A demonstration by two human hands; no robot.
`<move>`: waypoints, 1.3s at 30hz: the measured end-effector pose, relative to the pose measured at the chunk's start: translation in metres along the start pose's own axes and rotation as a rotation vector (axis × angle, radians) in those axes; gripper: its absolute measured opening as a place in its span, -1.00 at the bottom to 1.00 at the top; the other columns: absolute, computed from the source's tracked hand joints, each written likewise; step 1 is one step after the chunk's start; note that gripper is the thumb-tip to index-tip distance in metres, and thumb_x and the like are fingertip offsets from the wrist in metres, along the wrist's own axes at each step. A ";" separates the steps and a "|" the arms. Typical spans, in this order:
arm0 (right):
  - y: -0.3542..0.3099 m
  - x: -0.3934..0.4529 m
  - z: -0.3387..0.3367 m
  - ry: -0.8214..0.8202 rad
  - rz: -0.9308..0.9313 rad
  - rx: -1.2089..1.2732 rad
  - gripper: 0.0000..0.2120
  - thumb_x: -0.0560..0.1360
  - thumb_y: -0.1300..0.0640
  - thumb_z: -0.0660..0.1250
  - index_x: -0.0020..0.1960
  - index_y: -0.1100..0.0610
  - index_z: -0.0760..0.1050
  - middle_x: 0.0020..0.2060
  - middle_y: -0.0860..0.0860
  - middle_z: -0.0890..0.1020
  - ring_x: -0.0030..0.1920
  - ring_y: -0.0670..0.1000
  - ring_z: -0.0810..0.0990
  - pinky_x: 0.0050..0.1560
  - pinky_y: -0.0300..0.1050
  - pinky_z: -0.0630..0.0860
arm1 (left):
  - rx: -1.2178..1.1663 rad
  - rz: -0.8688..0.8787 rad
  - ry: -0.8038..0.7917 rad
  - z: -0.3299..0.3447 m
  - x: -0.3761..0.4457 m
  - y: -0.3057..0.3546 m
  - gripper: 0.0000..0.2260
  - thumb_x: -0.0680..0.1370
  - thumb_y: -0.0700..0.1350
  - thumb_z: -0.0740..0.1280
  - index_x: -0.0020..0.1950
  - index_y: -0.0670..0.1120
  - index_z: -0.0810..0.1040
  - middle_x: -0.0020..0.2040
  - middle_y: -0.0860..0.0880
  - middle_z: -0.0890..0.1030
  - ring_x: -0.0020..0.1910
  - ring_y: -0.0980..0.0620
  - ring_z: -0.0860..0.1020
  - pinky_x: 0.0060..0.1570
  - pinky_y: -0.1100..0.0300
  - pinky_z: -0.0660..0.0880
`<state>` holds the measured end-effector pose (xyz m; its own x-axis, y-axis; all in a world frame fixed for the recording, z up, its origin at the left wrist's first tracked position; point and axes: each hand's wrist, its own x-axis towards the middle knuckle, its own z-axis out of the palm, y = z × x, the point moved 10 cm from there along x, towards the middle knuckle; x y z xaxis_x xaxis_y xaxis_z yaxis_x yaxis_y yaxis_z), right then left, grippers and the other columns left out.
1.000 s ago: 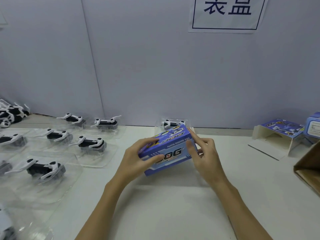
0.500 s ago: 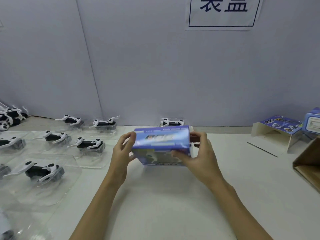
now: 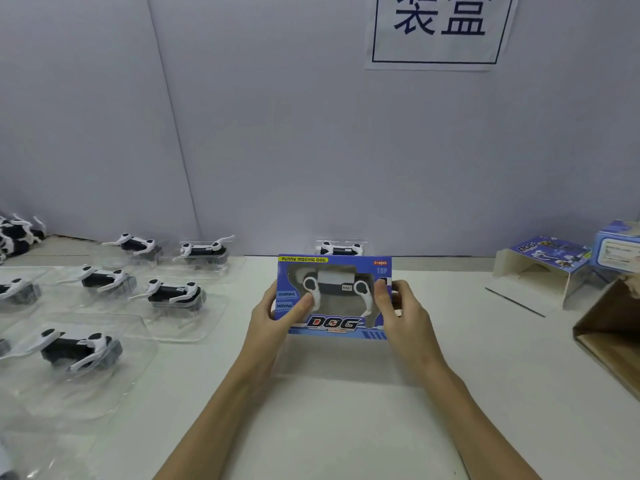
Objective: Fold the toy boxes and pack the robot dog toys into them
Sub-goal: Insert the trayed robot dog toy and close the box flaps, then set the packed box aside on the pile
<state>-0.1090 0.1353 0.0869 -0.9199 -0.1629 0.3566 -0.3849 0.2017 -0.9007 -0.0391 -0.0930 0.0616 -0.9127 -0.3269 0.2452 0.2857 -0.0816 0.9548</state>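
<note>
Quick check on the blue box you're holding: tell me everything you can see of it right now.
The blue box is printed cardboard, held upright above the white table, front toward the camera. A clear window shows a black-and-white robot dog inside. Print reads "FUNNY MOVING DOG", "LIGHTING", "MOVING", "TOP" and a large "DOG" logo. The left hand grips its left end, thumb over the window; the right hand grips its right end. It looks closed.

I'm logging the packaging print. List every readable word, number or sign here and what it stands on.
"装盒": paper sign on the wall.
"FUNNY MOVING DOG", "3+ ages", "TOP", "LIGHTING", "MOVING", "DOG": front of the held toy box.
"DOG": top of the half-folded box at right.
Small label on the toy in the window, and print on the far-right box: too blurred to read.
</note>
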 end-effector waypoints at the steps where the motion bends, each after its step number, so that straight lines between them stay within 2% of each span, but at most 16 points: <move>1: 0.005 0.001 0.002 -0.031 0.045 -0.010 -0.51 0.48 -0.38 0.16 0.11 0.01 0.46 -0.04 -0.03 0.70 -0.10 -0.03 0.70 -0.24 -0.35 0.53 | -0.024 -0.015 -0.003 0.000 0.001 -0.001 -0.55 0.50 0.07 0.54 0.36 0.02 0.59 0.20 -0.09 0.71 0.14 -0.13 0.71 0.03 0.19 0.63; 3: 0.015 0.000 0.005 -0.086 0.175 0.013 -0.39 0.40 -0.47 0.16 0.19 -0.02 0.40 -0.05 0.03 0.71 -0.10 -0.01 0.72 -0.19 -0.23 0.56 | -0.060 -0.038 -0.026 -0.001 0.004 -0.003 -0.59 0.50 0.04 0.54 0.32 0.02 0.63 0.22 -0.11 0.70 0.14 -0.12 0.70 0.09 0.13 0.64; 5: 0.021 0.001 0.003 -0.119 0.258 0.050 -0.35 0.39 -0.50 0.19 0.26 -0.07 0.39 -0.10 0.07 0.73 -0.17 0.00 0.73 -0.27 -0.21 0.52 | -0.051 -0.056 -0.058 -0.001 0.007 -0.004 -0.60 0.46 0.07 0.57 0.28 0.05 0.67 0.21 -0.11 0.71 0.12 -0.10 0.70 0.16 0.06 0.63; 8: 0.024 0.003 -0.005 -0.147 0.319 0.079 -0.32 0.42 -0.47 0.33 0.22 0.09 0.53 -0.19 0.02 0.75 -0.26 0.02 0.74 -0.38 -0.21 0.53 | -0.078 -0.068 -0.006 -0.009 0.012 -0.005 -0.48 0.47 0.11 0.58 0.40 0.06 0.58 0.24 -0.11 0.70 0.12 -0.12 0.70 0.14 -0.01 0.61; 11: 0.024 0.006 -0.029 0.012 0.373 0.331 -0.36 0.47 -0.36 0.41 0.12 0.23 0.59 -0.15 0.15 0.75 -0.21 0.14 0.76 -0.29 -0.08 0.65 | -0.323 -0.141 0.173 -0.029 0.014 -0.012 -0.40 0.47 0.21 0.45 0.46 0.01 0.51 0.32 -0.12 0.61 0.19 -0.17 0.68 0.16 -0.10 0.60; 16: -0.010 0.012 -0.093 0.356 0.135 0.953 -0.71 0.59 -0.08 0.43 -0.20 0.06 0.74 -0.06 0.13 0.69 -0.05 0.11 0.76 0.12 0.06 0.68 | -0.208 -0.164 0.188 -0.038 0.012 -0.013 -0.46 0.53 0.35 0.30 0.28 -0.02 0.67 0.23 -0.08 0.67 0.10 -0.10 0.67 0.08 -0.06 0.58; 18: -0.010 0.007 -0.134 0.575 0.004 1.155 -0.78 0.56 -0.07 0.48 0.07 0.07 0.71 0.15 0.17 0.65 0.09 0.10 0.74 0.19 0.02 0.65 | -0.206 -0.193 0.145 -0.032 0.013 -0.017 -0.45 0.55 0.33 0.28 0.25 -0.08 0.68 0.15 -0.10 0.70 0.00 -0.12 0.67 0.05 -0.07 0.56; 20: 0.000 -0.004 -0.172 0.788 -0.108 1.160 -0.44 0.52 -0.08 0.52 0.40 0.12 0.44 0.32 0.11 0.61 0.22 0.03 0.70 0.17 -0.06 0.66 | -0.187 -0.203 0.109 -0.026 0.013 -0.019 -0.44 0.54 0.33 0.28 0.21 -0.12 0.69 0.11 -0.12 0.72 -0.06 -0.11 0.67 0.02 -0.07 0.56; 21: 0.004 -0.009 -0.187 0.873 -0.118 1.073 -0.39 0.52 -0.05 0.53 0.43 0.12 0.34 0.35 0.05 0.59 0.25 -0.04 0.67 0.14 -0.10 0.66 | -0.174 -0.204 0.096 -0.023 0.014 -0.020 -0.44 0.54 0.33 0.28 0.19 -0.12 0.70 0.09 -0.12 0.72 -0.07 -0.12 0.66 0.01 -0.07 0.56; 23: 0.018 -0.012 -0.196 0.914 -0.010 0.814 -0.51 0.55 0.06 0.51 0.38 0.12 0.38 0.28 -0.02 0.60 0.21 -0.12 0.66 0.02 -0.20 0.65 | -0.140 -0.198 0.069 -0.017 0.014 -0.023 -0.45 0.54 0.32 0.28 0.13 -0.12 0.73 0.07 -0.13 0.72 -0.09 -0.12 0.65 -0.02 -0.07 0.55; 26: 0.051 0.000 -0.176 0.757 0.265 0.407 -0.87 0.60 0.19 0.39 0.14 0.15 0.64 0.05 0.06 0.69 0.05 0.05 0.66 -0.03 -0.11 0.62 | -0.029 -0.165 0.060 -0.014 0.013 -0.024 -0.50 0.57 0.30 0.26 0.05 -0.08 0.76 0.04 -0.12 0.73 -0.11 -0.11 0.66 -0.05 -0.04 0.56; 28: 0.064 0.011 -0.156 0.592 0.326 0.024 -0.82 0.59 0.24 0.32 0.01 0.07 0.69 0.02 0.05 0.70 0.08 0.14 0.65 0.09 -0.04 0.57 | 0.073 -0.119 0.077 -0.014 0.012 -0.022 -0.52 0.56 0.27 0.25 -0.01 -0.08 0.77 0.00 -0.08 0.73 -0.10 -0.12 0.65 -0.09 -0.04 0.58; 31: 0.079 0.032 -0.125 0.353 0.355 -0.493 -0.78 0.61 0.19 0.28 0.14 0.16 0.66 0.25 0.16 0.62 0.28 0.21 0.55 0.20 -0.04 0.49 | 0.237 -0.029 0.082 -0.009 0.007 -0.017 -0.57 0.53 0.25 0.26 -0.09 -0.05 0.75 -0.03 0.02 0.72 -0.03 -0.13 0.62 -0.12 0.00 0.59; 34: 0.099 0.053 -0.124 0.234 0.423 -0.901 -0.67 0.64 0.12 0.22 0.33 0.25 0.53 0.57 0.27 0.26 0.57 0.22 0.22 0.50 -0.01 0.25 | 0.354 0.012 0.043 0.003 0.001 -0.016 -0.65 0.56 0.22 0.25 -0.16 0.07 0.74 0.02 0.06 0.69 0.01 0.01 0.60 -0.14 0.13 0.55; 36: 0.112 0.065 -0.137 0.204 0.442 -1.093 -0.57 0.67 0.06 0.17 0.47 0.24 0.42 0.63 0.27 0.12 0.63 0.21 0.09 0.60 0.02 0.09 | 0.405 0.030 0.016 0.008 -0.001 -0.016 -0.67 0.56 0.22 0.24 -0.20 0.13 0.72 0.01 0.05 0.66 -0.01 0.08 0.60 -0.06 0.08 0.56; 39: 0.130 0.076 -0.164 0.248 0.469 -1.247 -0.54 0.70 -0.03 0.09 0.48 0.20 0.43 0.53 0.25 0.32 0.54 0.21 0.25 0.59 0.09 0.09 | 0.427 0.045 0.005 0.011 0.000 -0.017 -0.65 0.58 0.21 0.23 -0.19 0.11 0.73 0.00 0.05 0.64 0.00 0.06 0.60 0.07 -0.08 0.55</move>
<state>-0.2411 0.3070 0.0379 -0.9204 0.3124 0.2352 0.2765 0.9452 -0.1734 -0.0471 -0.0814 0.0475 -0.9004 -0.3256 0.2887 0.1780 0.3297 0.9271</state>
